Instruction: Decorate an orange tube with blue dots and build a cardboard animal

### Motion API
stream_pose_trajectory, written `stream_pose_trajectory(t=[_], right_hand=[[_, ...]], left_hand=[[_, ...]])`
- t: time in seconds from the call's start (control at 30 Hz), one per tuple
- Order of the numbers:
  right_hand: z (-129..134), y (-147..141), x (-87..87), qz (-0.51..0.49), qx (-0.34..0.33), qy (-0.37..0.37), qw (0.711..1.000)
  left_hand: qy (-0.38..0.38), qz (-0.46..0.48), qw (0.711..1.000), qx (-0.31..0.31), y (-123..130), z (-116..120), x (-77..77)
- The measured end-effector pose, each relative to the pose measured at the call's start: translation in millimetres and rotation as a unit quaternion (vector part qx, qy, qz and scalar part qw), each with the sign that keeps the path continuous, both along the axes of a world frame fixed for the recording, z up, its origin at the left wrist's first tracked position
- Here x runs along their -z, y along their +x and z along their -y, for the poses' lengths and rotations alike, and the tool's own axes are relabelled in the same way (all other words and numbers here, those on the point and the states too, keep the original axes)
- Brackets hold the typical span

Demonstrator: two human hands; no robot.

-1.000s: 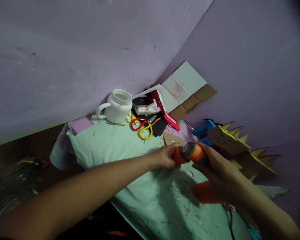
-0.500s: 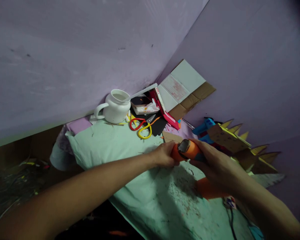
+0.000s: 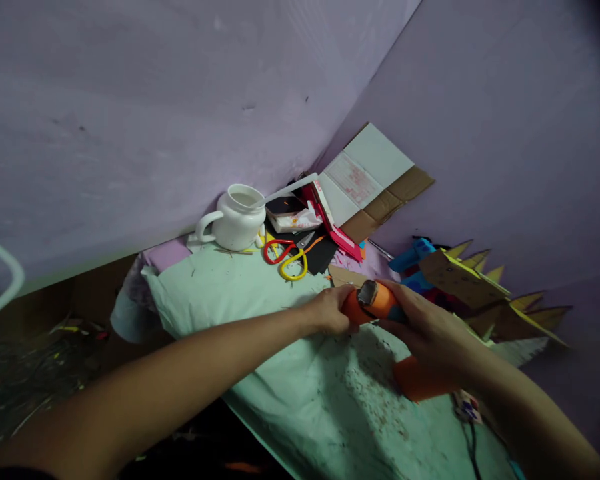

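My left hand is closed around the left side of an orange rolled piece. On its other side my right hand wraps over the top, fingers bent around it. The piece has a dark, greyish end facing up, and a dark line runs along its left part. Whether it is one part or two pressed together, I cannot tell. Below my right wrist lies another orange piece, partly hidden by that hand. Scissors with red and yellow handles rest beyond my left hand.
A white pot with a white stick stands by the wall. Folded cardboard leans in the corner. Spiky yellow-brown cardboard and a blue object sit at right. Small scraps litter the pale green cloth; a cord lies near my right forearm.
The camera view has shifted slightly, so the surroundings sit a little further right and lower. Both hands keep hold of the orange piece with almost the same grip.
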State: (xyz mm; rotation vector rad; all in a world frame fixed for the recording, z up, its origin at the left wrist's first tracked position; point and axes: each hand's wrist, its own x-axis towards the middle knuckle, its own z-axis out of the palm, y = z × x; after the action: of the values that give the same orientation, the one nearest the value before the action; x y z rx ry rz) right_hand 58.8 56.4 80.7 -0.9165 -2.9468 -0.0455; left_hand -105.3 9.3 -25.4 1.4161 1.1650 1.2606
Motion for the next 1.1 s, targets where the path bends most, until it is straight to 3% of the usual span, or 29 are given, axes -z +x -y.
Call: stream_pose_trajectory(t=[0.23, 0.37, 0.5, 0.67, 0.77, 0.83, 0.9, 0.93, 1.0, 1.07, 1.1], right_hand=[[4, -4, -6.9, 0.016, 0.002, -0.023, 1.0], [13, -11, -13.4, 0.024, 0.042, -0.026, 0.999], [15, -15, -10.7, 0.023, 0.035, -0.012, 0.999], [16, -9, -10.8, -0.05, -0.017, 0.088, 0.995], [35, 8, -20.5, -0.173, -0.044, 0.164, 0.97], [56, 23, -23.0, -0.3, -0.026, 0.207, 0.931], [77, 40, -16.4, -0.436, 0.04, 0.237, 0.867], [85, 47, -9.1, -0.522, 0.063, 0.242, 0.815], [93, 63, 11.7, -0.673, 0.169, 0.241, 0.679], [88, 80, 36.8, -0.739, 0.279, 0.159, 0.592], [82, 89, 49.7, -0.76, 0.307, 0.115, 0.562]], left_hand=[[0.009, 0.032, 0.999, 0.005, 0, 1, 0.3], [-0.012, 0.071, 0.997, 0.007, 1, -1, -0.6], [-0.026, 0.082, 0.996, 0.004, 1, -2, 0.2], [-0.025, 0.066, 0.997, 0.0, -1, 0, -4.0], [-0.03, 0.056, 0.998, 0.012, -1, 3, -8.3], [-0.028, 0.078, 0.996, 0.02, -1, 4, -9.4], [-0.015, 0.118, 0.993, 0.023, -1, 3, -8.9], [-0.007, 0.135, 0.99, 0.026, -2, 3, -8.4], [0.011, 0.151, 0.988, 0.035, -4, 1, -8.0], [0.027, 0.141, 0.989, 0.042, -7, -1, -9.0], [0.032, 0.128, 0.99, 0.043, -10, -1, -10.1]])
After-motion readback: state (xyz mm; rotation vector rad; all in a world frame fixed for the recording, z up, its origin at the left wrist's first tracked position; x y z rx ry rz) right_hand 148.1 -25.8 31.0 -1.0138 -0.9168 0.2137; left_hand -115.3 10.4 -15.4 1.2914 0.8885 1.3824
